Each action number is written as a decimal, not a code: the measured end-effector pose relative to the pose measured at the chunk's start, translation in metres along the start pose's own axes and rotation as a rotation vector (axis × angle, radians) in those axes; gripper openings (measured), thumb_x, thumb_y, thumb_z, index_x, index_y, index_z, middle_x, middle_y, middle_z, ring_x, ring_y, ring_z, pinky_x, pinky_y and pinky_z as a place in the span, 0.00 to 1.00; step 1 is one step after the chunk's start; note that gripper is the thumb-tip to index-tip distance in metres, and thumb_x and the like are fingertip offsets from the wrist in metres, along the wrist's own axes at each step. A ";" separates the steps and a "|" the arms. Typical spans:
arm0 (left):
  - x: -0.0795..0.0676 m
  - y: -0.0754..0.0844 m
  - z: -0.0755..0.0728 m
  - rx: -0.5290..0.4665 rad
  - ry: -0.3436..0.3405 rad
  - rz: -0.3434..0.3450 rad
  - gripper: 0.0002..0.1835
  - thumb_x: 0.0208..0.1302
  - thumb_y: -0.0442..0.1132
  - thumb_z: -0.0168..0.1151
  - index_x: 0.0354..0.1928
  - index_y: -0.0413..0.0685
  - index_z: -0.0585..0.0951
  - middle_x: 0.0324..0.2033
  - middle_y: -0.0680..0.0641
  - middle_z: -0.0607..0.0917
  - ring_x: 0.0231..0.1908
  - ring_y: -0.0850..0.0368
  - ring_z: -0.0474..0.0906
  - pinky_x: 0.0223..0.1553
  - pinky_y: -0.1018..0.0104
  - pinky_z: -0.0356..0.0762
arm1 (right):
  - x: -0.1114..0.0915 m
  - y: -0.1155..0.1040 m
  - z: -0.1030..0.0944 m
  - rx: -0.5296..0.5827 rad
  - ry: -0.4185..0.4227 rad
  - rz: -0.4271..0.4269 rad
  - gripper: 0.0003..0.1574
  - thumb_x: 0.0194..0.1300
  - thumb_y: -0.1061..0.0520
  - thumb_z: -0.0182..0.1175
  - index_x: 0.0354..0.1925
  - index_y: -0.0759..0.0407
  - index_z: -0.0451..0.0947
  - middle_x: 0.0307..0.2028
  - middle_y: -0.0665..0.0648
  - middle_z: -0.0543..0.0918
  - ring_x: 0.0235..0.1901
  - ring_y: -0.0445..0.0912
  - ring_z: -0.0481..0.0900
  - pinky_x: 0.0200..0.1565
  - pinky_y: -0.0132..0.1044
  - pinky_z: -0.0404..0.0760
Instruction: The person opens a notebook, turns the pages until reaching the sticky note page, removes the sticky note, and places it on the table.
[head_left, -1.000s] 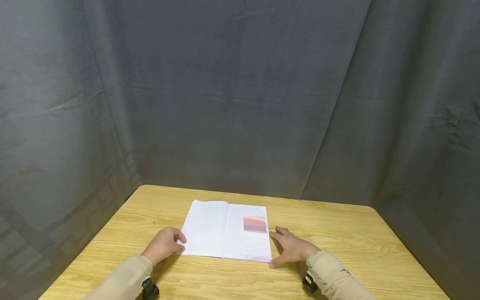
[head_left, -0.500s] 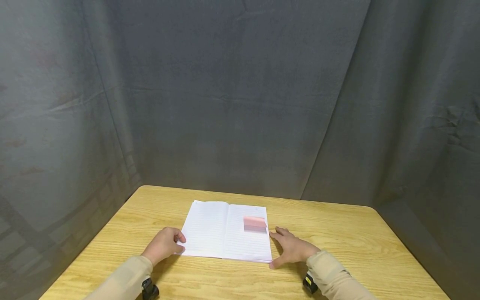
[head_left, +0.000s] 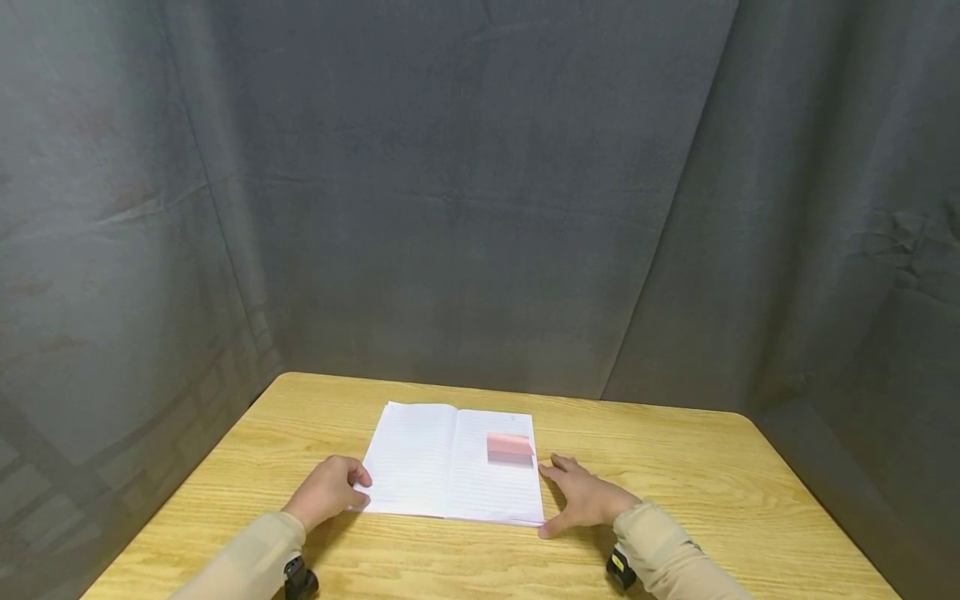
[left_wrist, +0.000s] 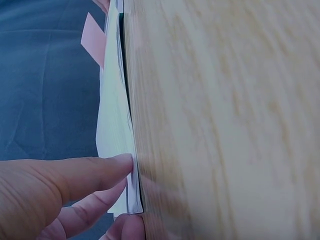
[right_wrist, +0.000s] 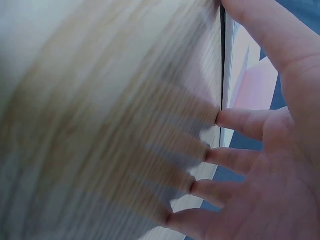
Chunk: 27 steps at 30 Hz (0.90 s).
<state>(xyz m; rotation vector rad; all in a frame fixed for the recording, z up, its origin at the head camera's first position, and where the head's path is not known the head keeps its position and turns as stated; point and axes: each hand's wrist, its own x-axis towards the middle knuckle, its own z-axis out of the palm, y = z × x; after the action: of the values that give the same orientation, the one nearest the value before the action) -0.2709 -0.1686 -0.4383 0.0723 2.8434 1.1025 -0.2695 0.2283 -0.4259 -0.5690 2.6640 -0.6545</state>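
Note:
An open notebook (head_left: 408,458) with white ruled pages lies flat on the wooden table. A pink sticky note (head_left: 510,444) is on its right page, its lower part lifting off the paper. My left hand (head_left: 327,490) rests at the notebook's left edge near the front corner, fingers gently bent, with the thumb (left_wrist: 112,167) touching the page edges in the left wrist view. Along the right edge, my right hand (head_left: 585,497) stands spread, its fingertips on the table and its thumb by the near right corner.
The wooden table (head_left: 720,492) extends on both sides of the notebook. Grey curtains (head_left: 450,208) hang behind and at the sides. A small black camera (head_left: 300,577) is strapped at the left wrist, another black camera (head_left: 619,567) at the right.

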 end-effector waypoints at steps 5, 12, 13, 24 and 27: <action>0.000 -0.001 0.000 -0.004 -0.009 0.000 0.10 0.46 0.28 0.72 0.30 0.43 0.81 0.28 0.48 0.75 0.29 0.54 0.70 0.31 0.63 0.70 | -0.001 0.003 -0.003 0.026 -0.023 -0.032 0.67 0.50 0.35 0.71 0.72 0.67 0.52 0.72 0.75 0.47 0.69 0.74 0.45 0.61 0.71 0.56; 0.002 -0.004 0.001 -0.006 -0.011 0.003 0.10 0.46 0.29 0.72 0.30 0.43 0.81 0.29 0.48 0.75 0.30 0.54 0.70 0.31 0.63 0.70 | 0.004 0.013 -0.023 0.242 0.035 -0.121 0.55 0.61 0.44 0.66 0.72 0.70 0.51 0.69 0.74 0.56 0.67 0.71 0.56 0.62 0.64 0.62; 0.002 -0.004 0.000 -0.008 -0.012 0.005 0.10 0.46 0.29 0.72 0.30 0.43 0.81 0.29 0.48 0.75 0.30 0.54 0.70 0.31 0.63 0.71 | 0.005 0.013 -0.026 0.294 0.058 -0.120 0.53 0.62 0.47 0.65 0.72 0.69 0.51 0.68 0.74 0.58 0.66 0.71 0.59 0.61 0.62 0.66; 0.002 -0.006 -0.002 0.002 -0.009 0.017 0.11 0.46 0.30 0.73 0.31 0.43 0.79 0.28 0.48 0.74 0.29 0.54 0.69 0.31 0.63 0.69 | 0.038 0.021 -0.020 0.668 0.113 -0.112 0.45 0.59 0.64 0.66 0.69 0.70 0.56 0.58 0.74 0.66 0.58 0.63 0.72 0.55 0.45 0.77; 0.002 -0.007 -0.002 0.009 -0.004 0.027 0.12 0.45 0.31 0.73 0.31 0.43 0.80 0.29 0.48 0.74 0.30 0.54 0.69 0.31 0.63 0.69 | 0.050 0.022 -0.013 0.683 0.134 -0.101 0.43 0.55 0.69 0.67 0.66 0.73 0.60 0.55 0.72 0.71 0.55 0.58 0.75 0.54 0.42 0.78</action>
<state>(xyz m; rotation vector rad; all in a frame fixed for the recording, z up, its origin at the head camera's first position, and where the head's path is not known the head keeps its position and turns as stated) -0.2737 -0.1746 -0.4415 0.1141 2.8518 1.0938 -0.3242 0.2287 -0.4370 -0.4669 2.3059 -1.5813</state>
